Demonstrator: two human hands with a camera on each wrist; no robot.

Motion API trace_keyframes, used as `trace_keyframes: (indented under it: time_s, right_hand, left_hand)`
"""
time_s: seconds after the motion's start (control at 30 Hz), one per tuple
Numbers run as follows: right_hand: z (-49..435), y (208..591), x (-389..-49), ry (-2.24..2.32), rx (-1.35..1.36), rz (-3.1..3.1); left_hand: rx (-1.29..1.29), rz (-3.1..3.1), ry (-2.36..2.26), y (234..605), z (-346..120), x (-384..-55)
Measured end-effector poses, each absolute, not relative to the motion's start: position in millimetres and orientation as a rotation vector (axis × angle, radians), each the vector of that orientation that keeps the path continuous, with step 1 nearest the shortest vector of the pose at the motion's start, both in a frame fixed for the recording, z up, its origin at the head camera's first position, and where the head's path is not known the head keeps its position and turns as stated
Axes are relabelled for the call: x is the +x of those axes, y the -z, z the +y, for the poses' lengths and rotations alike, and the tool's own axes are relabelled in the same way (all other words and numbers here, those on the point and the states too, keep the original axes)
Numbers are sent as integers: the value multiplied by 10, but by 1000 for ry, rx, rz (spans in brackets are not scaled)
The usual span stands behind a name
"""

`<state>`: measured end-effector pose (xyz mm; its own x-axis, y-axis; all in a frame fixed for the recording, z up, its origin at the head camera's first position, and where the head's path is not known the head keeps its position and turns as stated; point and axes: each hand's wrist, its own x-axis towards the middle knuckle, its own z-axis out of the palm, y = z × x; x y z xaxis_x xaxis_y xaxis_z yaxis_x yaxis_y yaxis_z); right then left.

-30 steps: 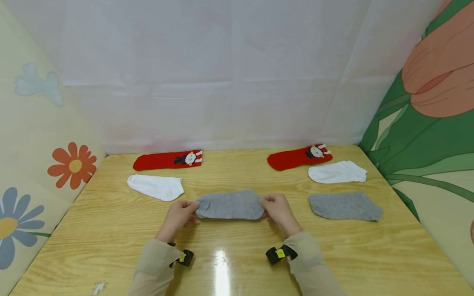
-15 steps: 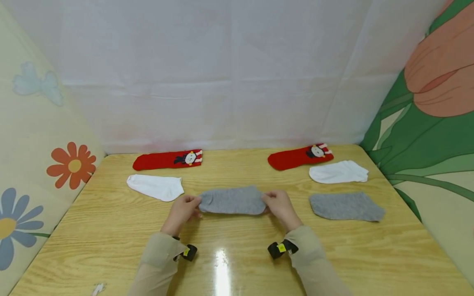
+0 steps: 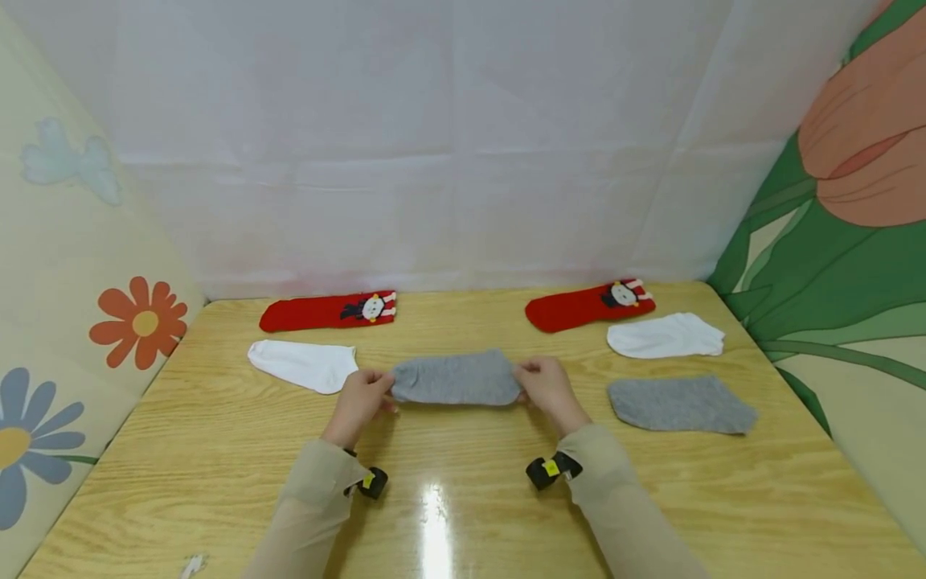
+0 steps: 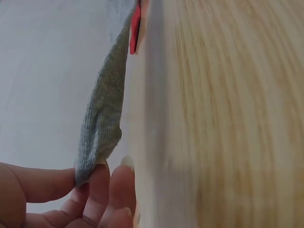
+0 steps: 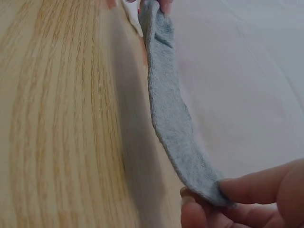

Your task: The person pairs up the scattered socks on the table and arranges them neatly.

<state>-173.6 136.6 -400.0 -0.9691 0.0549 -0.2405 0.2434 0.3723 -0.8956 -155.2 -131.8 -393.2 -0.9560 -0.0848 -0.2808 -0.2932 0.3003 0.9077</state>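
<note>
A grey ankle sock (image 3: 456, 379) is stretched between both hands, held just above the table. Its left end is pinched between thumb and fingers of the left hand (image 3: 359, 402). At the opposite end the right hand (image 3: 551, 392) pinches it the same way. In the left wrist view the sock (image 4: 105, 99) hangs edge-on from the thumb and fingertips, apart from the wood. The right wrist view has the sock (image 5: 168, 99) running away from the right thumb, its shadow on the table beside it. A second grey sock (image 3: 680, 404) lies flat to the right.
Two red socks with a cartoon face (image 3: 329, 311) (image 3: 589, 305) lie along the back. White socks lie at left (image 3: 304, 364) and right (image 3: 665, 336). The wooden table (image 3: 463, 482) meets a white cloth (image 3: 456, 161) behind. Printed panels flank both sides.
Both hands have moved the held grey sock away from the body, toward the back of the table, and slightly right. The other socks stay in place; the head view shifts a little.
</note>
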Motion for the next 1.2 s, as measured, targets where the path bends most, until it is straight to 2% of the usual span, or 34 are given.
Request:
trace_keyframes:
  time_s: [0.7,1.2]
  right_hand:
    - [1416,4022,-1930,1568,258,2587]
    - [1409,4012,-2016,1695,267,2496]
  left_hand:
    - [-386,2358,-1683,3882,-1213,-1824]
    - [-369,2351,-1691,3852,-1195,-1967]
